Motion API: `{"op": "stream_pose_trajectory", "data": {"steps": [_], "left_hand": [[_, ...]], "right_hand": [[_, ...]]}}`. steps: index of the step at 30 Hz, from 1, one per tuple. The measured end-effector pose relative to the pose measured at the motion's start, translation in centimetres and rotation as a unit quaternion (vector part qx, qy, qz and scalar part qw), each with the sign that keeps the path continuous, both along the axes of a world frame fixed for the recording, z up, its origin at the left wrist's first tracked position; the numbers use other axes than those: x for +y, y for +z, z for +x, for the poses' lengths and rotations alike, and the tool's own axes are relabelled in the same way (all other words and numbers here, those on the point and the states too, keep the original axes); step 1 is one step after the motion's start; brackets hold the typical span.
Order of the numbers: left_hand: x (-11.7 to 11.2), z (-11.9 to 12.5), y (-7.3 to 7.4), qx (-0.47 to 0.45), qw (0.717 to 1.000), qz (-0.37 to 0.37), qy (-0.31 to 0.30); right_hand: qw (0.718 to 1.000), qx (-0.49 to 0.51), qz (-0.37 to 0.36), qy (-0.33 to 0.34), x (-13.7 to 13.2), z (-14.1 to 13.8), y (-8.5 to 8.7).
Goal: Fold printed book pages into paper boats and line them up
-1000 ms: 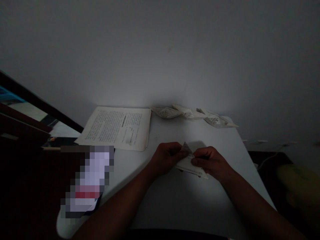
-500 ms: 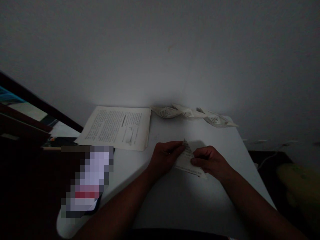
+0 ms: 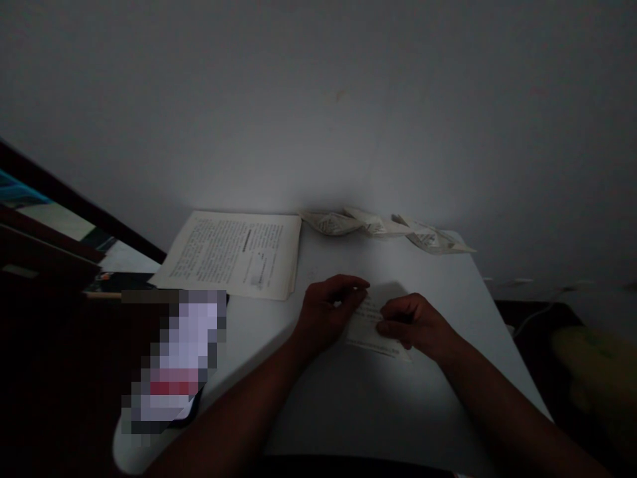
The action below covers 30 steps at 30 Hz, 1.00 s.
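Between my hands is a small folded sheet of printed paper (image 3: 365, 328), its wide edge toward me and its narrower top partly behind my fingers. My left hand (image 3: 328, 311) pinches the paper's upper left side with thumb and fingers. On the right side, my right hand (image 3: 411, 320) grips it, thumb on the near face and fingers curled behind. Three folded paper boats (image 3: 331, 224) made from printed pages stand in a row along the wall, beyond my hands.
A stack of printed sheets (image 3: 229, 255) lies at the table's back left. A phone (image 3: 184, 358), its screen blurred out, rests along the left edge. The white table (image 3: 323, 425) meets the grey wall (image 3: 318, 119) at the back. Past the right edge is a pale cable (image 3: 535, 318).
The folded paper has tilted, and its pointed top no longer sticks up above my left fingertips. My left index finger has lifted and straightened slightly. My right hand has shifted slightly left.
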<state>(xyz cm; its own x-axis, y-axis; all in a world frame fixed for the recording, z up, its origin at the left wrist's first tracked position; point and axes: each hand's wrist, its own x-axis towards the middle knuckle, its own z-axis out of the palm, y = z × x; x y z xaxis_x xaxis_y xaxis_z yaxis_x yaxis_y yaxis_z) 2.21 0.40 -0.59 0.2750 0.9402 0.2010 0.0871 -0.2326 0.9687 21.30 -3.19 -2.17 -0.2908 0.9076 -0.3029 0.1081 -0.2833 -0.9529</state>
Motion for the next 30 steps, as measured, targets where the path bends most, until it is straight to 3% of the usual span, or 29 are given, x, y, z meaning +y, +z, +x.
{"op": "stream_pose_trajectory", "data": {"steps": [5,11,16,22,26,30], "left_hand": [[0.1,0.0,-0.6,-0.044,0.999,-0.021,-0.001],[0.1,-0.1,-0.2,0.0,1.0,0.025,0.012],[0.2,-0.1,-0.3,0.003,1.0,-0.002,0.019],[0.3,0.0,-0.3,0.066,0.991,-0.079,-0.083],[0.3,0.1,0.2,0.09,0.991,-0.065,-0.073],[0.5,0.0,0.0,0.053,0.983,-0.143,-0.101]], "right_hand": [[1.0,0.004,0.002,0.006,0.1,-0.2,0.5],[1.0,0.009,0.001,0.012,0.1,-0.2,0.7],[1.0,0.008,0.0,-0.002,0.0,-0.3,0.5],[0.997,0.013,0.035,-0.074,0.2,0.1,0.2],[0.995,0.019,0.048,-0.081,0.2,0.1,0.0],[0.993,0.027,0.054,-0.099,0.1,0.2,-0.4]]}}
